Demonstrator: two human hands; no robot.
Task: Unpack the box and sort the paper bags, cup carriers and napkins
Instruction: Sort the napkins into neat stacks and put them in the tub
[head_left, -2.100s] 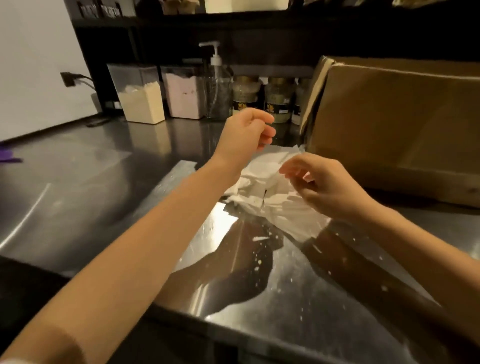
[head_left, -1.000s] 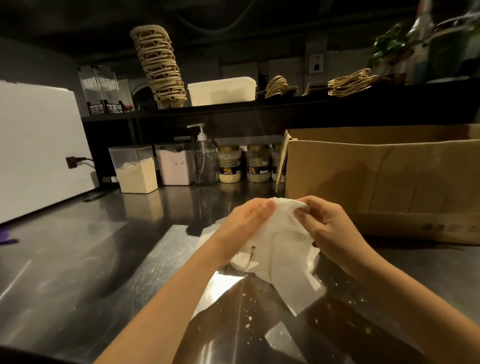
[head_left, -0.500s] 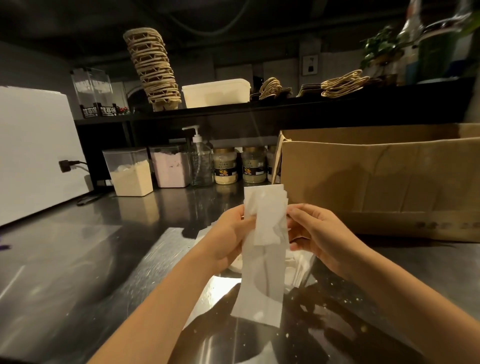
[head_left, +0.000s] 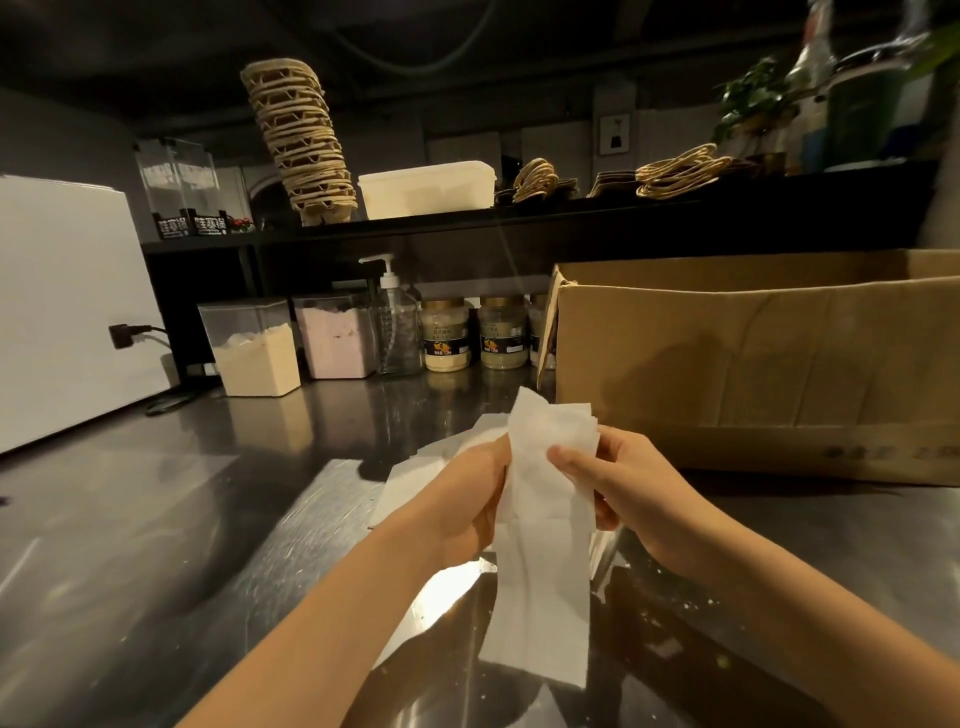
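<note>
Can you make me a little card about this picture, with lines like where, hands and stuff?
Where: a shiny steel counter under a dark shelf
Hands: left hand and right hand both hold the napkins
Napkins: white, lifted off the counter, one long strip hanging down
Box: open cardboard box on the counter, to the right
Cup carriers: tall leaning stack of cup carriers on the shelf
Bags: paper bags lying flat on the shelf
Behind: pump bottle, jars, tubs of powder

- Single head-worn wide-angle view, facing forward and slightly down over the counter (head_left: 130, 545) toward the back shelf (head_left: 597, 221).
- Near: left hand (head_left: 467, 499), right hand (head_left: 634, 493) lower centre.
</note>
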